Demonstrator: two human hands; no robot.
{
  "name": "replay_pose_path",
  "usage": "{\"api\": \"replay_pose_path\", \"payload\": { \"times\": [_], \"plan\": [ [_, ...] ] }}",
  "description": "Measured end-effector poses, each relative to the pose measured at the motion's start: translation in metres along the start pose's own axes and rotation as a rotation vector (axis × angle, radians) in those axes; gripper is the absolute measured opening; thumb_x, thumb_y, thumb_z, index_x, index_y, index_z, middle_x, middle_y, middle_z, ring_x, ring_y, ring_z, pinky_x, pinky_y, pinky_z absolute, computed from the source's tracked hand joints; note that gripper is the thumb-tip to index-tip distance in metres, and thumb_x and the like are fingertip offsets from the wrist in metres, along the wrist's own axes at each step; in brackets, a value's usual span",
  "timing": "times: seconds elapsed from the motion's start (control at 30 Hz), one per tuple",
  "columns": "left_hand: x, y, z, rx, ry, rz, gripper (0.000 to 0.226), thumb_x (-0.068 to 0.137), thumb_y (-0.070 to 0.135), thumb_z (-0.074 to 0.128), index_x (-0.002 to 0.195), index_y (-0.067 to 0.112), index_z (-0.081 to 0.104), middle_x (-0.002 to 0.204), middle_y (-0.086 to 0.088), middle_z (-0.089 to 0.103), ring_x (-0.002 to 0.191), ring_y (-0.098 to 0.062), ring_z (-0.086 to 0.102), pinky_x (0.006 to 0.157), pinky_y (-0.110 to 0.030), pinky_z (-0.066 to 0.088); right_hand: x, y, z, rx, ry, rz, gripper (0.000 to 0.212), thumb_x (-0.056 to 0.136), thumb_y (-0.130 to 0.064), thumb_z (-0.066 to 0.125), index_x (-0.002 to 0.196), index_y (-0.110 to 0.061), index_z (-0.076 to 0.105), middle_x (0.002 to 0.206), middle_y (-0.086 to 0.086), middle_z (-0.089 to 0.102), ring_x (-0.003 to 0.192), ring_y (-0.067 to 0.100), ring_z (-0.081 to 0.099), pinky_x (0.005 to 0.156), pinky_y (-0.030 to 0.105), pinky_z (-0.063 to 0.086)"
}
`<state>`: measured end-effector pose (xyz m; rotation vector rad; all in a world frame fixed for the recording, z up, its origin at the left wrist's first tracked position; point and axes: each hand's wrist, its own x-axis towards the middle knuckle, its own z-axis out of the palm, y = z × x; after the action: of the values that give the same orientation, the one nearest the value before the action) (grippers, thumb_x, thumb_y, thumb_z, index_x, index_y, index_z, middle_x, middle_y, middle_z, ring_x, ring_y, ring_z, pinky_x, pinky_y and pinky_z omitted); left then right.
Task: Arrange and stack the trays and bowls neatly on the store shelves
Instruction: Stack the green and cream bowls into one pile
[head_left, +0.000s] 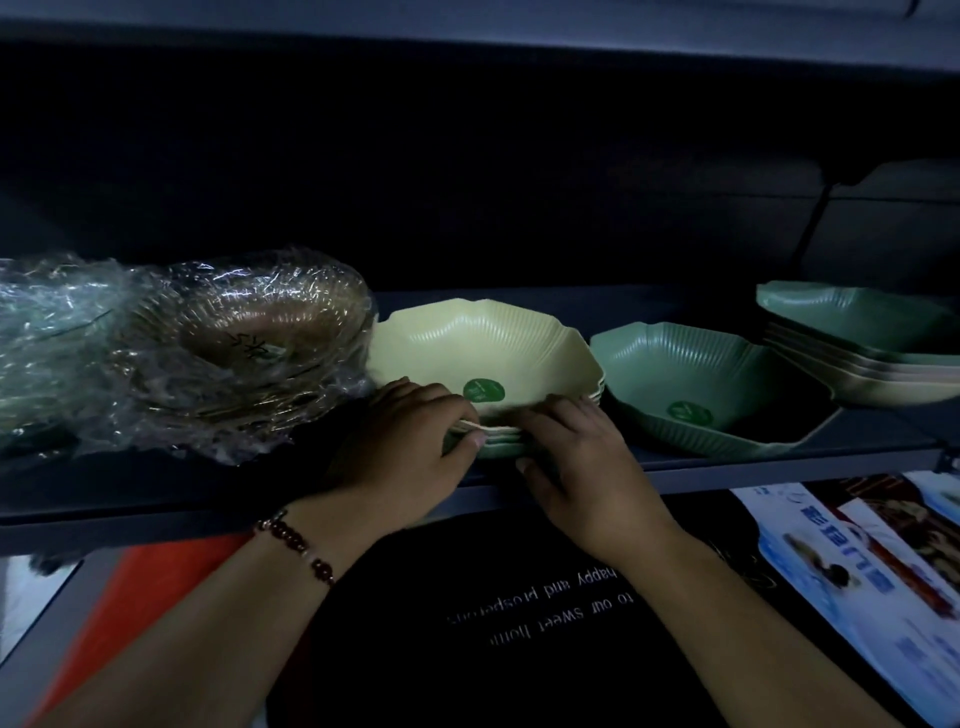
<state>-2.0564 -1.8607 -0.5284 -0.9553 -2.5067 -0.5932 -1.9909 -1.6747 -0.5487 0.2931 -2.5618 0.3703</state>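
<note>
Yellow bowl stack (483, 343): looks like matt plastic, ribbed walls, smooth base w/ a glossy green round sticker (484, 389). Just left of it, brown dishes (260, 332) wrapped in crinkled clear plastic film, very shiny, creased all over. Right of the yellow stack, a green bowl (691, 374): same matt ribbed finish, prob. plastic. Further right, a mixed stack of bowls (862, 343), matt too. Shelf (156, 493) under the yellow stack: dark, smooth, looks like painted metal. Below it, to the right, glossy printed packaging (857, 561). Beaded bracelet (296, 545) below-left: polished dark red beads.
</note>
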Motion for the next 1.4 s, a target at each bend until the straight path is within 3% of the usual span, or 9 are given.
{"api": "replay_pose_path", "payload": {
  "times": [0.1, 0.2, 0.33, 0.63, 0.77, 0.9, 1.03, 1.17, 1.4],
  "plan": [
    [0.0, 0.018, 0.0, -0.046, -0.02, 0.006, 0.027, 0.09, 0.041, 0.057, 0.115, 0.033, 0.062, 0.113, 0.013, 0.059, 0.108, -0.015, 0.046, 0.097, -0.027, 0.032, -0.008, 0.001, -0.012, 0.056, 0.03, 0.025, 0.05, 0.081, -0.025, 0.059, 0.13, -0.015, 0.054, 0.121, 0.005, 0.055, 0.114, 0.021, 0.045, 0.103, 0.034, 0.034],
    [-0.001, 0.047, 0.008, -0.075, -0.032, 0.115, 0.04, 0.091, 0.041, 0.052, 0.13, 0.035, 0.053, 0.131, 0.014, 0.052, 0.122, -0.009, 0.04, 0.112, -0.024, 0.013, -0.022, 0.016, -0.028, 0.042, 0.053, 0.124, 0.053, 0.082, -0.027, 0.058, 0.133, -0.016, 0.051, 0.129, 0.007, 0.053, 0.121, 0.02, 0.039, 0.108, 0.036, 0.029],
    [0.005, 0.091, 0.025, -0.022, -0.123, 0.213, 0.051, 0.095, 0.046, 0.043, 0.145, 0.034, 0.036, 0.154, 0.011, 0.03, 0.142, -0.01, 0.02, 0.118, -0.033, 0.003, -0.048, 0.056, -0.051, -0.123, 0.085, 0.27, 0.056, 0.075, -0.028, 0.06, 0.129, -0.013, 0.056, 0.127, 0.015, 0.057, 0.12, 0.036, 0.048, 0.105, 0.048, 0.032],
    [0.027, 0.16, 0.073, 0.093, -0.171, 0.207, 0.063, 0.098, 0.042, 0.038, 0.152, 0.027, 0.01, 0.162, -0.004, -0.005, 0.147, -0.025, -0.011, 0.118, -0.046, -0.005, -0.103, 0.12, -0.078, -0.198, 0.073, 0.51, 0.061, 0.077, -0.016, 0.069, 0.134, -0.011, 0.049, 0.144, 0.01, 0.043, 0.129, 0.036, 0.039, 0.105, 0.05, 0.035],
    [0.03, 0.17, 0.096, 0.081, -0.186, 0.201, 0.064, 0.097, 0.039, 0.04, 0.152, 0.027, 0.009, 0.161, -0.005, 0.004, 0.147, -0.027, -0.007, 0.118, -0.047, -0.002, -0.103, 0.119, -0.08, -0.169, 0.179, 0.537, 0.042, 0.076, -0.004, 0.067, 0.118, -0.009, 0.061, 0.127, 0.012, 0.055, 0.11, 0.037, 0.048, 0.089, 0.038, 0.041],
    [0.034, 0.168, 0.105, 0.009, -0.14, 0.162, 0.063, 0.093, 0.039, 0.052, 0.149, 0.03, 0.024, 0.136, -0.002, 0.039, 0.136, -0.026, 0.023, 0.109, -0.041, 0.031, -0.102, 0.114, -0.086, -0.213, 0.128, 0.487, 0.041, 0.067, 0.004, 0.061, 0.105, -0.012, 0.066, 0.102, 0.008, 0.058, 0.093, 0.03, 0.047, 0.075, 0.035, 0.038],
    [0.039, 0.164, 0.108, -0.096, -0.033, 0.119, 0.04, 0.084, 0.041, 0.067, 0.116, 0.02, 0.058, 0.112, -0.005, 0.048, 0.116, -0.026, 0.037, 0.09, -0.039, 0.043, -0.109, 0.119, -0.093, -0.152, 0.133, 0.539, 0.041, 0.083, -0.019, 0.064, 0.123, -0.02, 0.058, 0.121, 0.003, 0.052, 0.111, 0.024, 0.043, 0.088, 0.035, 0.039],
    [0.038, 0.167, 0.11, -0.13, -0.034, 0.057, 0.039, 0.082, 0.05, 0.066, 0.101, 0.018, 0.056, 0.108, -0.002, 0.047, 0.111, -0.022, 0.036, 0.088, -0.035, 0.039, -0.125, 0.128, -0.099, -0.116, 0.087, 0.624, 0.047, 0.086, -0.032, 0.065, 0.131, -0.021, 0.052, 0.143, -0.003, 0.04, 0.126, 0.025, 0.035, 0.101, 0.037, 0.034],
    [0.028, 0.175, 0.097, -0.244, 0.021, 0.09, 0.035, 0.08, 0.05, 0.068, 0.093, 0.02, 0.056, 0.1, 0.005, 0.045, 0.105, -0.017, 0.038, 0.087, -0.035, 0.042, -0.137, 0.124, -0.113, -0.154, 0.109, 0.562, 0.032, 0.088, -0.03, 0.064, 0.116, -0.017, 0.058, 0.135, 0.0, 0.049, 0.127, 0.03, 0.033, 0.104, 0.041, 0.03]
  ]
}}
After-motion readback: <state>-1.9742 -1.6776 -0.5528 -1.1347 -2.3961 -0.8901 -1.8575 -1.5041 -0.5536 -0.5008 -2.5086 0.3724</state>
